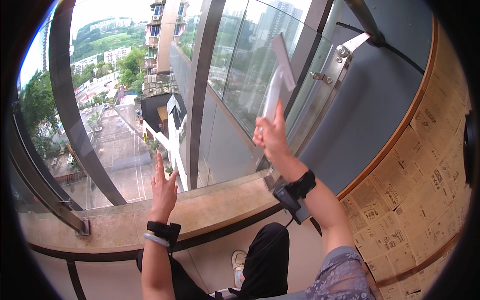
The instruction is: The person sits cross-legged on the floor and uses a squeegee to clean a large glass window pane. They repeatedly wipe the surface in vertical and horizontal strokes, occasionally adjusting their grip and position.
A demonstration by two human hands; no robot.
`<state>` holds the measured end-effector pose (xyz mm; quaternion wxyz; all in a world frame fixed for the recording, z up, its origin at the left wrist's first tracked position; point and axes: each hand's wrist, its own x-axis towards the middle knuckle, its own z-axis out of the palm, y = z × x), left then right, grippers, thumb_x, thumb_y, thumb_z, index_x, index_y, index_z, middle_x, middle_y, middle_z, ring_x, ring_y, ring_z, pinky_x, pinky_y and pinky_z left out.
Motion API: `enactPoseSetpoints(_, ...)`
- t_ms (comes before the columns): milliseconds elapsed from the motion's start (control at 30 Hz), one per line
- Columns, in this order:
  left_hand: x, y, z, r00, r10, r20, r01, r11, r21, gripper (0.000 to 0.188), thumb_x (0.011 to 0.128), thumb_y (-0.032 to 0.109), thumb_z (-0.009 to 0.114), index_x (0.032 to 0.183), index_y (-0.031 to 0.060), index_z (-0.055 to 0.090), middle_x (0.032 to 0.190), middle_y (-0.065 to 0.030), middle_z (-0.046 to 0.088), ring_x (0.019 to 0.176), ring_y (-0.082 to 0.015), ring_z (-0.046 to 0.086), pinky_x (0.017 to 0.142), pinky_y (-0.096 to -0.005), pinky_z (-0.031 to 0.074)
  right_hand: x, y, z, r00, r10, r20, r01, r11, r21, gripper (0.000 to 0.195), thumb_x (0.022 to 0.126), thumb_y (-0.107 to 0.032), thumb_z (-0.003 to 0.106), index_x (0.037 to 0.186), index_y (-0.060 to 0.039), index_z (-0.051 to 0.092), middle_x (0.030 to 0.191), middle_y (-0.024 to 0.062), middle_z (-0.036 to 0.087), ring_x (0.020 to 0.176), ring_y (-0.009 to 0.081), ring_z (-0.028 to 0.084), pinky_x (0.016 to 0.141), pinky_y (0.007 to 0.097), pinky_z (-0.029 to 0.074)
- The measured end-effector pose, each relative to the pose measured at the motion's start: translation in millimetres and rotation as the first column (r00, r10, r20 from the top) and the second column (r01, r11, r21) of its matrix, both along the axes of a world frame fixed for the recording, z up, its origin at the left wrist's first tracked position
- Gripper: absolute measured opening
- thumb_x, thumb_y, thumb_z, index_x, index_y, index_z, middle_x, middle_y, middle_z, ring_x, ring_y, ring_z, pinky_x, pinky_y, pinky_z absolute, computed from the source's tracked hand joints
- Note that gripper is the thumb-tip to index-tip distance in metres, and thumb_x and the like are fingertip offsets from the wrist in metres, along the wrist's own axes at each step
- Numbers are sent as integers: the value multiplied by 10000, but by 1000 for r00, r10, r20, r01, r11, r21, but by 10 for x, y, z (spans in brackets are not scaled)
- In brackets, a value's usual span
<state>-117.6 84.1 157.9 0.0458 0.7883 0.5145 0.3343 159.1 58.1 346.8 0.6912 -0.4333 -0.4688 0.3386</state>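
Observation:
My right hand (270, 129) is closed around the white handle of a window squeegee (284, 63), raised in front of a glass panel (240, 78). The squeegee's grey blade head slants at the upper end of the handle. Whether the blade touches the glass I cannot tell. My left hand (164, 187) is raised with fingers apart and nothing in it, above the stone ledge and before the glass. Black bands with small devices are on both wrists, and a pale bangle is on the left one.
A stone ledge (225, 198) runs below the glass. Metal posts (204, 93) stand beyond it, and a metal rail (45, 180) meets the ledge at the left. On the right are a steel bracket (333, 75), a grey wall panel (360, 123) and a wall covered in printed paper (408, 195).

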Motion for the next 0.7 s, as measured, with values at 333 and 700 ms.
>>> enactPoseSetpoints(333,72,18,-28,1000,-20,-9,20,1000,-4,410,760,-27,690,1151,79,624,1596,-151,-14,1425,-416,215,1043,-609,326,250,238,94,981,-190,-23,192,977,98,529,794,45,493,1273,-86,309,788,73,457,507,150,494,389,267,346)
enactPoseSetpoints(700,19,31,-78,999,-27,-36,26,999,-24,414,769,-8,689,1167,88,634,1597,-145,-14,1428,-399,216,1039,-605,337,697,201,74,928,-68,-366,58,998,-38,388,775,33,510,1102,-78,334,830,113,447,560,195,500,389,282,350)
